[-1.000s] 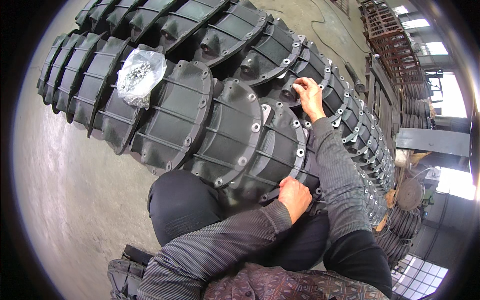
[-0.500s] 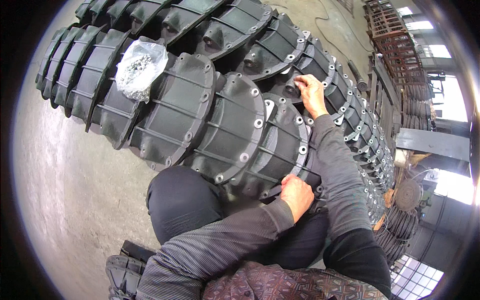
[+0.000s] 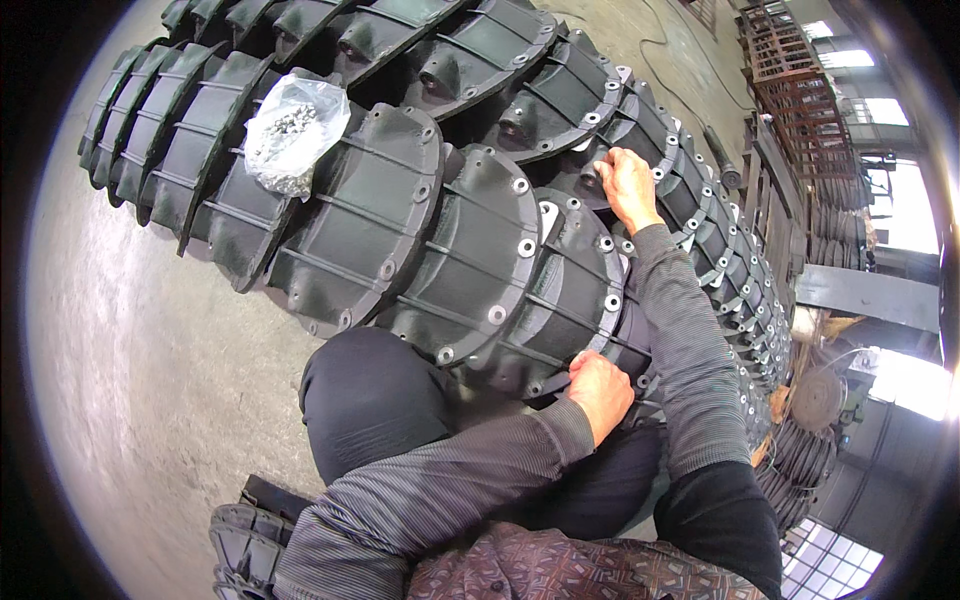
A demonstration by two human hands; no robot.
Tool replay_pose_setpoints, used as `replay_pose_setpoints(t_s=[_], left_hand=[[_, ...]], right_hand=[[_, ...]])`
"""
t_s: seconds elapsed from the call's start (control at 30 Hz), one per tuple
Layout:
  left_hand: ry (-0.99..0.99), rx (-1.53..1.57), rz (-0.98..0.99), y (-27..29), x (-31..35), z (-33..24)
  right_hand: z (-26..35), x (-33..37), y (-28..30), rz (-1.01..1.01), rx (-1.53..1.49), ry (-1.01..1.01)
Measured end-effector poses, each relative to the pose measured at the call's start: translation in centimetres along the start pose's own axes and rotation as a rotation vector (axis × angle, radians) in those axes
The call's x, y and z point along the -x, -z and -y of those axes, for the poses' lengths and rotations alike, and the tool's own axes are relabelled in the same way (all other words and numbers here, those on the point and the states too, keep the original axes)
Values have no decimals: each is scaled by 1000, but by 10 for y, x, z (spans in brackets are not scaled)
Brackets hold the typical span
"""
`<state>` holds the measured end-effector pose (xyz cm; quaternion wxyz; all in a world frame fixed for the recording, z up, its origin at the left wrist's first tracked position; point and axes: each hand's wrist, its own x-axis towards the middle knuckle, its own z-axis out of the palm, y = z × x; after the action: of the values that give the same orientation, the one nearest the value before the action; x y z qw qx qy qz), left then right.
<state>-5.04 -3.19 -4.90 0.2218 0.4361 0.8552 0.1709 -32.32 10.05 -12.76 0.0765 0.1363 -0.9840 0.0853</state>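
Overlapping black ribbed castings (image 3: 475,235) with rounded flanges stand in long rows before me. Pale metal rings sit in several of the flange holes. My right hand (image 3: 628,190) reaches to the gap between two rows, its fingers pinched together beside a raised round boss; whatever is between the fingertips is hidden. Closer to my knees, my left hand (image 3: 600,390) is closed in a fist at the lower edge of the nearer row. A short dark piece shows beside its thumb, too little of it to name. A clear plastic bag (image 3: 320,115) of small grey metal pieces lies on the castings at left.
Bare concrete floor (image 3: 150,330) stretches along the left. More castings (image 3: 245,535) are stacked beside me at lower left. Rust-brown metal racks (image 3: 790,80) and a grey sheet (image 3: 865,297) stand at the right, and a dark cylinder (image 3: 722,158) lies on the far floor.
The whole view has shifted slightly, with the castings and bag a little further right. Both hands keep almost the same places and closed shapes.
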Motion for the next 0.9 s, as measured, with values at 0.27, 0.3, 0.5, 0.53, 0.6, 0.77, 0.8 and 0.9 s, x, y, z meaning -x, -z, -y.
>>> replay_pose_setpoints(t_s=[0.27,0.3,0.5,0.53,0.6,0.77,0.8,0.9], left_hand=[[-10,-13,6,-1,-2,-2],[-6,-25,7,-2,-2,-2],[-6,-30,-15,-3,-3,-4],[-9,-38,-11,-3,-2,-5],[10,-69,-38,-2,-1,-6],[-1,-40,-37,1,2,-5],[-12,-26,-30,2,1,-4],[-28,-13,-19,4,0,-3]], right_hand=[[-5,-9,-9,50,248,161],[-6,-10,-10,53,261,173],[-9,-8,-9,125,297,78],[-7,-6,-9,107,276,53],[-4,-2,-9,23,221,62],[2,4,-9,-34,0,40],[2,5,-8,-25,-19,46],[-1,5,-5,0,-101,72]])
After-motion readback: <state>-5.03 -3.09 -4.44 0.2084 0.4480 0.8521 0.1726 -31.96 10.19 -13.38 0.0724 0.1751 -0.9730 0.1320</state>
